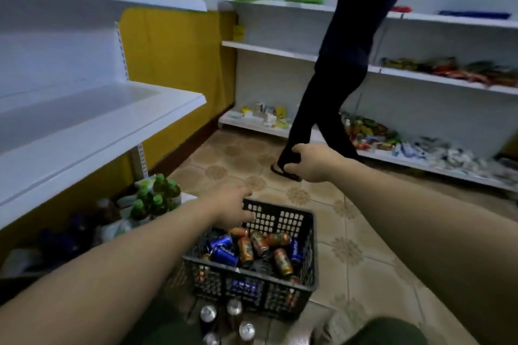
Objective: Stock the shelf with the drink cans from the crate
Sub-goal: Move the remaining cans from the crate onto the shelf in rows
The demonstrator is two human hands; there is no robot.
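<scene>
Left hand (232,206) hovers half open and empty over the crate's (280,217) far rim; right hand (309,162) is loosely curled and empty, raised beyond it. Cans (252,249) lie jumbled in the crate, shelf (112,123) on the left. Risk: a blind grab slips; a passer-by (344,64) could be bumped.

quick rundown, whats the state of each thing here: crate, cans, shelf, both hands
crate: on the floor, open-topped, partly filled
drink cans: lying loose and jumbled in the crate
white shelf: bare where visible
left hand: over the crate's far rim, fingers spread, holding nothing
right hand: raised past the crate, fingers curled, nothing visibly held
green-capped bottles: upright under the shelf
</scene>
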